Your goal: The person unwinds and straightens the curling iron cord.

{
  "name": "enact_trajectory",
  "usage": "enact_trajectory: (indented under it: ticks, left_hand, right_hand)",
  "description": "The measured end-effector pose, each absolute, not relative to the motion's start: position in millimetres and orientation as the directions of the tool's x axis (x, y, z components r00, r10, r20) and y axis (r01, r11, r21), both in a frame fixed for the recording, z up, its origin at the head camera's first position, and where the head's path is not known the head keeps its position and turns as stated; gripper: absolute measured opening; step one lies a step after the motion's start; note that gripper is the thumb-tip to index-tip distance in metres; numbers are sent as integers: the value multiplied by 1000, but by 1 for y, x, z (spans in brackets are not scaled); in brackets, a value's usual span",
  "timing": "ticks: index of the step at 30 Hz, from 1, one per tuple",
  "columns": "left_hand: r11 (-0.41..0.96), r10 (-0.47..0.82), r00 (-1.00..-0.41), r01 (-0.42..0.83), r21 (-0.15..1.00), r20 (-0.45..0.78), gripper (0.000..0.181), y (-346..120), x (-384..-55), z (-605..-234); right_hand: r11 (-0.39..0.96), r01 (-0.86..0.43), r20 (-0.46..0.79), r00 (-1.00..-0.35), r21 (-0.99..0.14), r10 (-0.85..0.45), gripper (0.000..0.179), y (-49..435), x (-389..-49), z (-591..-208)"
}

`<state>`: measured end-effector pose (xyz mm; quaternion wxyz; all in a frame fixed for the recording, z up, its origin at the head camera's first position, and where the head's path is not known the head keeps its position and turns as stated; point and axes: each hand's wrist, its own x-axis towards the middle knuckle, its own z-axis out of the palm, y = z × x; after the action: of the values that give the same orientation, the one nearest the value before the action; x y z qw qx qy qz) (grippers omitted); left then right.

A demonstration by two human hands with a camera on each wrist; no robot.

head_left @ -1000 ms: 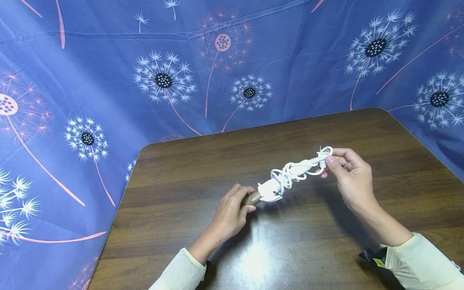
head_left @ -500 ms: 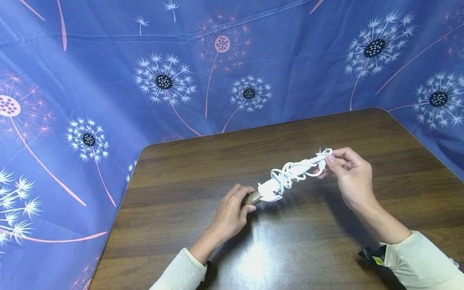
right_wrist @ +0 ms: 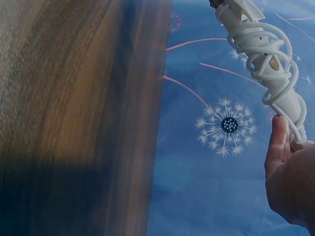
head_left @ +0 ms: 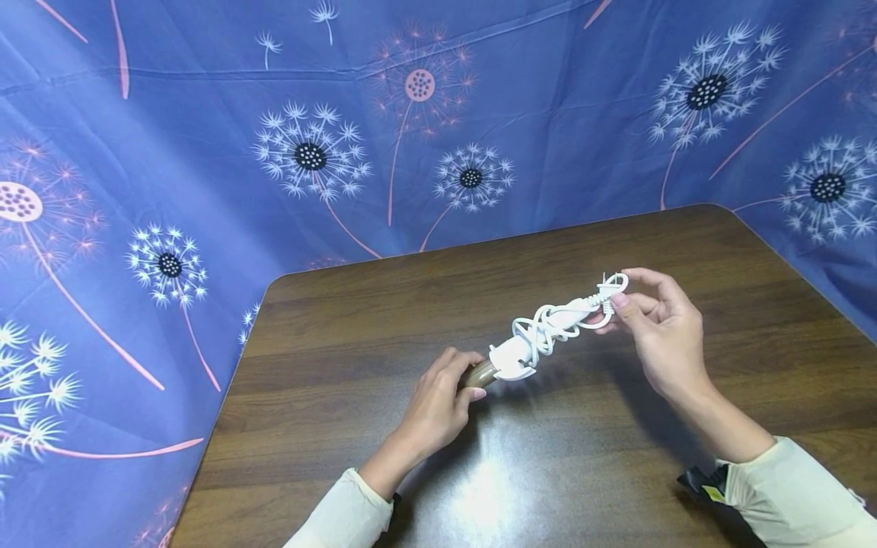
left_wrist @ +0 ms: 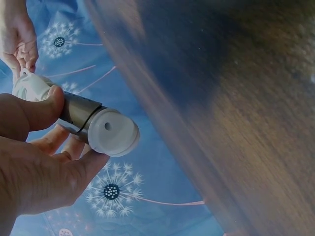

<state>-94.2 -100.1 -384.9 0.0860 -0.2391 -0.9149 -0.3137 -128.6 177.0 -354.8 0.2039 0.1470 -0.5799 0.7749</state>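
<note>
A curling iron with a brown barrel and a white handle is held above the table, tilted up to the right. In the head view my left hand grips its barrel. The left wrist view shows the thumb and fingers round the barrel, near the white end cap. A white power cord is wound in loose loops about the handle. At the handle's far end, my right hand pinches the cord beside the white plug, whose pins point up.
The brown wood-grain table has rounded far corners. A blue cloth with a dandelion print hangs behind and beside it. A black strap is on the right wrist by the pale sleeve.
The right forefinger has lifted and spread a little, and the plug end with its cord loop has shifted slightly up. My left hand and the curling iron have barely moved.
</note>
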Motion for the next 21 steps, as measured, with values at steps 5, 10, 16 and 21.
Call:
enact_trajectory:
  ticks: [5, 10, 16, 21]
  left_hand:
    - [688, 379, -870, 493, 533, 315, 37, -99, -94, -384]
    - [691, 374, -872, 490, 531, 317, 38, -98, -94, -384]
    - [706, 355, -882, 470, 530, 309, 37, -97, -94, -385]
    - [710, 354, -884, 467, 527, 306, 38, -97, -94, -386]
  right_hand:
    - [-169, -560, 543, -829, -811, 138, 43, 176, -126, -349]
    - [95, -549, 557, -813, -830, 171, 33, 176, -122, -347]
    - [277, -466, 523, -831, -840, 191, 24, 181, -124, -353]
    - [265, -447, 499, -848, -855, 180, 20, 179, -122, -347]
